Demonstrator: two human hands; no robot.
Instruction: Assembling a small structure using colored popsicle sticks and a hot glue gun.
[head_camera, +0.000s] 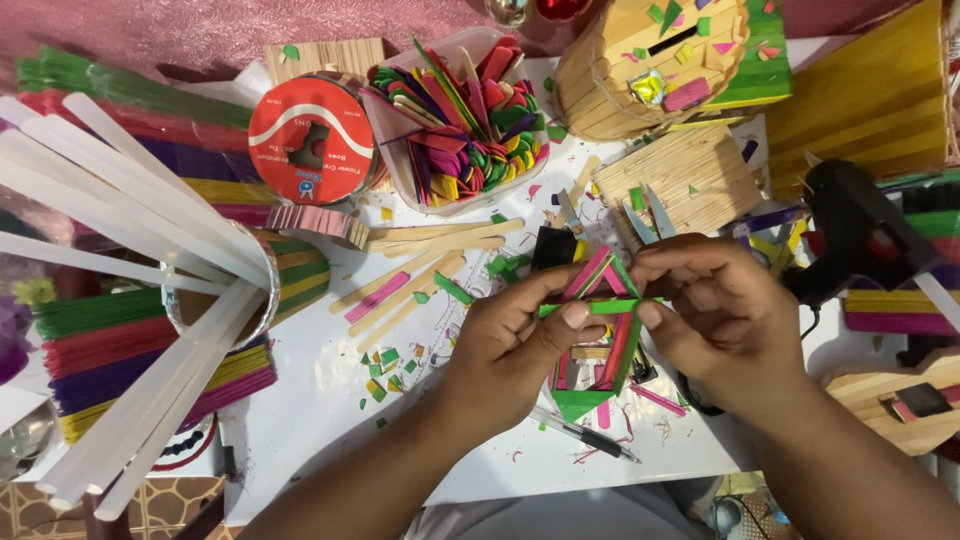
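While you pinch the green stick (598, 307) across the stick frame (598, 335) at frame centre, left hand (515, 345) and right hand (700, 300) each closed on an end, uneven pressure could skew it or crack a joint. The clear tub (470, 120), upper centre, holds coloured sticks; the striped cup (290, 280), left, holds glue rods.

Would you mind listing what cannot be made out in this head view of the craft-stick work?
- Green stick: its ends lie under the left hand and right hand.
- Stick frame: its right side is behind the right hand.
- Glue gun: its nozzle is hidden by the right hand.
- Pen: its upper end is hidden under the left hand.
- Glue sticks: cut off by the left edge.
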